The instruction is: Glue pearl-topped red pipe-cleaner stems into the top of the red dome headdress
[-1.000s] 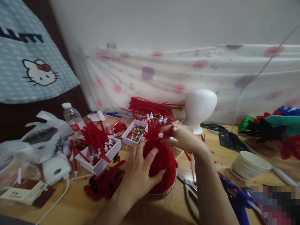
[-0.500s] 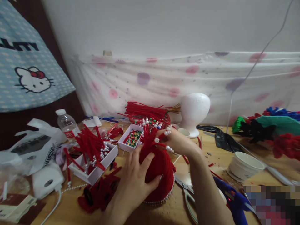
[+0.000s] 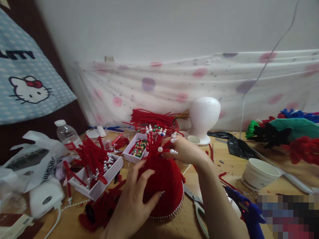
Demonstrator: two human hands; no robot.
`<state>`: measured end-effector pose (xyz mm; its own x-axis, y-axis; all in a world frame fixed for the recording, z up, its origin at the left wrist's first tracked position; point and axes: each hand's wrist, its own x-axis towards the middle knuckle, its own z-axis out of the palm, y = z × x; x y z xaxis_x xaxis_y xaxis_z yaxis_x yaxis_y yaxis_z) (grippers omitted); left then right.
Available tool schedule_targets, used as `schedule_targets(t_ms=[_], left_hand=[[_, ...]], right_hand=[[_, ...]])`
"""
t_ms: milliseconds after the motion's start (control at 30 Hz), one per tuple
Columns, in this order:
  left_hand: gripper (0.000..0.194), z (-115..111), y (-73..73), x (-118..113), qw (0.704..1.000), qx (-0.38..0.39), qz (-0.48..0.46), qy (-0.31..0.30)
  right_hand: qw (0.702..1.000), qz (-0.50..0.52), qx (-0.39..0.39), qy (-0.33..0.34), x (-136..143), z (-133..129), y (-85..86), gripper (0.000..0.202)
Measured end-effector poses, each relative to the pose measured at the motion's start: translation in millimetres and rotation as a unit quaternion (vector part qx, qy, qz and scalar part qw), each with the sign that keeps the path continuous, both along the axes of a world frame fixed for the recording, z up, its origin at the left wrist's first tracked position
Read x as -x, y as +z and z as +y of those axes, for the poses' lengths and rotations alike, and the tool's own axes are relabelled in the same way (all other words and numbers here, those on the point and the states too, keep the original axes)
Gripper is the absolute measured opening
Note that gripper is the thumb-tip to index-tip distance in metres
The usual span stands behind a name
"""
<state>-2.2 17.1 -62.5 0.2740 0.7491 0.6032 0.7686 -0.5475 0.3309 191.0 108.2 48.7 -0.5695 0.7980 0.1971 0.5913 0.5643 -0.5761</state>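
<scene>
A domed red fuzzy headpiece (image 3: 165, 186) stands on the table in front of me, with a string of pearls round its lower edge. From its top rises a bunch of red chenille stems (image 3: 153, 142) tipped with white, green and blue beads. My left hand (image 3: 139, 192) rests on the dome's left side, thumb and fingers spread. My right hand (image 3: 184, 149) reaches round the far right of the bunch, its fingers curled in at the stems. Those fingertips are partly hidden behind the beaded stems.
Left of the dome are a white box of red stems (image 3: 96, 189) and a small box of colourful beads (image 3: 126, 154). Scissors (image 3: 199, 210) and a blue glue gun (image 3: 249, 207) lie at right. Behind stand a white foam head (image 3: 204, 116) and a paper cup (image 3: 260, 174).
The view has shifted slightly, so most things appear a little further left. My left hand's fingers have slid slightly down from the base of the bunch. My right hand stays at the stems.
</scene>
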Motion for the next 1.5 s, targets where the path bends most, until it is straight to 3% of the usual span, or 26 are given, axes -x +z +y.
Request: schedule_targets(t_ms=[267, 400, 567, 900, 1100, 1267, 1500], left_hand=[[0.052, 25.2, 21.1, 14.6, 0.997, 0.024, 0.073, -0.027], [0.055, 33.1, 27.2, 17.9, 0.992, 0.051, 0.106, -0.042], [0.059, 37.2, 33.1, 19.3, 0.987, 0.067, 0.135, -0.062], [0.057, 43.7, 37.5, 20.6, 0.982, 0.080, 0.152, -0.071], [0.058, 44.4, 39.6, 20.1, 0.981, 0.086, 0.153, -0.079], [0.058, 45.2, 43.5, 17.9, 0.982, 0.097, 0.143, -0.077], [0.058, 45.8, 43.3, 16.8, 0.981, 0.112, 0.140, -0.076]], right_hand=[[1.000, 0.024, 0.016, 0.000, 1.4, 1.6, -1.2, 0.012], [0.999, 0.034, -0.005, 0.023, 1.0, 2.3, 0.6, 0.012], [0.999, 0.034, 0.012, 0.000, 0.4, 2.3, 0.6, 0.009], [1.000, 0.007, -0.017, -0.006, -1.9, 3.8, -0.9, 0.006], [0.999, 0.030, -0.010, 0.041, -3.6, 7.5, -3.5, 0.013], [0.998, 0.044, -0.013, 0.043, -4.1, 7.8, -3.4, 0.017], [0.998, 0.036, -0.031, 0.051, -4.7, 7.7, -1.7, 0.009]])
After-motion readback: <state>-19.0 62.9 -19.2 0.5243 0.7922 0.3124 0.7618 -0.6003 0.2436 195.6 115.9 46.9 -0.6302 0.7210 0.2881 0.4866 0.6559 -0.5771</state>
